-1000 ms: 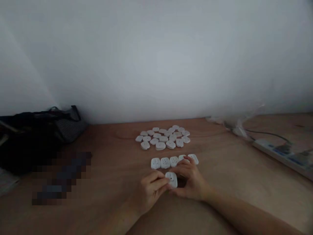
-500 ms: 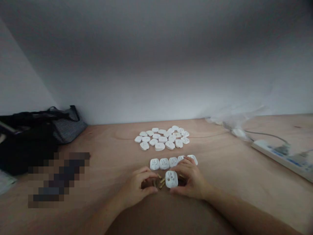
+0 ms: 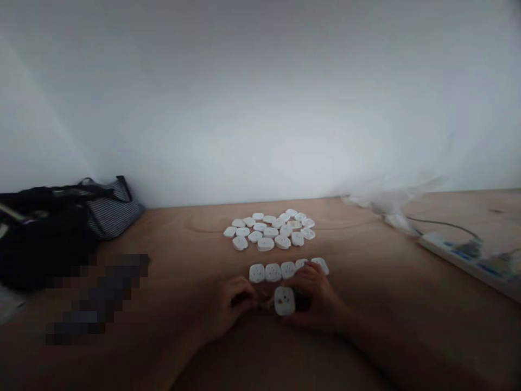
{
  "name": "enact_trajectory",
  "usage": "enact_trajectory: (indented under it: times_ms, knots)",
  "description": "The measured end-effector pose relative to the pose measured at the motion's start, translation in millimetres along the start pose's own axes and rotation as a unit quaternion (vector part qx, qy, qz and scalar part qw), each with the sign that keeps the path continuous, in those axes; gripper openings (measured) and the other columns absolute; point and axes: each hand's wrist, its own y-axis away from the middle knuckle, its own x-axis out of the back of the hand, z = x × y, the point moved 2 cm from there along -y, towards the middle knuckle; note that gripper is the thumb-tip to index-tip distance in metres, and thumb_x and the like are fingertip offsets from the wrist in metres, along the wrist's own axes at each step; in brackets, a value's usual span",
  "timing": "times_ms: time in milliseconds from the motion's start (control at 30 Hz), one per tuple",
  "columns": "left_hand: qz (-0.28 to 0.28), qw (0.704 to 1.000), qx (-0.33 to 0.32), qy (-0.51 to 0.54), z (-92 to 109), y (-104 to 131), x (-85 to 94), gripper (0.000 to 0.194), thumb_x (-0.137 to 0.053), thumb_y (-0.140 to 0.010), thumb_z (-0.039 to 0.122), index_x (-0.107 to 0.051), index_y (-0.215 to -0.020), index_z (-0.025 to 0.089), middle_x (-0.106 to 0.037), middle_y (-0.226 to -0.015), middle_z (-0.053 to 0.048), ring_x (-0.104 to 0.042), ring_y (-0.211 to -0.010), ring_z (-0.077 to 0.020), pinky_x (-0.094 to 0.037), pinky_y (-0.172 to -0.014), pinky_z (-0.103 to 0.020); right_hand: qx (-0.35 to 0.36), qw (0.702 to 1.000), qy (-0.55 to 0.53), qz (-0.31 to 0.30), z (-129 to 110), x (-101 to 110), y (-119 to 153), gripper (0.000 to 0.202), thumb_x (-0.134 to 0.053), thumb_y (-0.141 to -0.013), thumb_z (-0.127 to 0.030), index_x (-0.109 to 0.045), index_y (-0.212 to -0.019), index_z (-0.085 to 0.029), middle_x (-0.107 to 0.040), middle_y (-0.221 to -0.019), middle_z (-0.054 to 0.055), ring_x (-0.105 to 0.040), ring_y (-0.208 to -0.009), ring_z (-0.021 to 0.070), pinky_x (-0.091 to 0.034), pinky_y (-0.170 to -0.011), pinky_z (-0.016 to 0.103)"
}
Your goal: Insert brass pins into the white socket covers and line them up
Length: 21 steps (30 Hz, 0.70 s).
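In the head view my right hand [image 3: 315, 296] grips a white plug housing [image 3: 284, 301] by its edge, thumb below and fingers above, its holed face turned up. One brass-coloured spot shows in that face. My left hand [image 3: 236, 304] is to the left of it, thumb and fingertips brought together; whatever they pinch is too dark to make out. Between the hands lie small brass pins [image 3: 266, 300], dim in the shadow. Just beyond, a row of several white plug housings [image 3: 273, 272] lies on the wooden table, its right part partly covered by my right fingers.
Farther back is a loose cluster of more white housings [image 3: 271, 232]. On the right are a power strip [image 3: 468, 260] with cords and a clear plastic bag [image 3: 391, 203]. A dark bag [image 3: 49, 233] and a blurred-out dark object [image 3: 100, 298] are at the left.
The fingers of my left hand have closed from an open curve into a pinch. My right hand keeps the housing nearly in place. The hands and near table look darker.
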Motion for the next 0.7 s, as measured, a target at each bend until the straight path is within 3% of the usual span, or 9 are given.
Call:
enact_trajectory:
  times_ms: [167,333,567,700]
  knots:
    - [0.089,0.995,-0.04,-0.002,25.1,1.1,-4.0,0.012,-0.054,-0.084,0.022,-0.061,-0.075,0.017,-0.06,-0.074,-0.001,-0.058,-0.071,-0.0144,-0.045,-0.065,-0.024,0.009,1.0,0.01,0.006,-1.7,-1.2,0.2,0.048,-0.073,-0.059,-0.051,-0.063,-0.098,-0.025,-0.068,-0.085,0.002,-0.059,-0.086,0.0235,-0.027,-0.095,0.046]
    - [0.1,0.99,-0.076,-0.064,39.5,-1.2,-14.6,0.016,-0.051,-0.088,0.024,-0.061,-0.077,0.018,-0.06,-0.075,-0.001,-0.057,-0.069,-0.0134,-0.045,-0.064,-0.023,0.021,1.0,-0.001,-0.007,-5.1,-1.7,0.1,0.048,-0.072,-0.061,-0.052,-0.063,-0.1,-0.025,-0.069,-0.088,0.002,-0.059,-0.085,0.0226,-0.026,-0.096,0.046]
    - [0.089,0.979,-0.087,-0.161,39.2,-2.5,-21.8,0.02,-0.048,-0.091,0.025,-0.06,-0.076,0.018,-0.059,-0.076,-0.002,-0.057,-0.071,-0.0145,-0.046,-0.064,-0.023,0.025,1.0,-0.01,-0.014,-5.9,-3.1,0.1,0.047,-0.071,-0.062,-0.051,-0.062,-0.1,-0.026,-0.068,-0.089,0.002,-0.058,-0.087,0.023,-0.023,-0.097,0.045]
    - [0.101,0.977,-0.111,-0.154,41.1,-3.0,-24.4,0.021,-0.05,-0.09,0.026,-0.061,-0.076,0.018,-0.06,-0.075,-0.002,-0.057,-0.07,-0.015,-0.047,-0.064,-0.024,0.024,1.0,-0.003,-0.009,-6.1,-3.4,0.1,0.046,-0.072,-0.062,-0.051,-0.063,-0.099,-0.025,-0.068,-0.088,0.002,-0.058,-0.086,0.023,-0.024,-0.096,0.045]
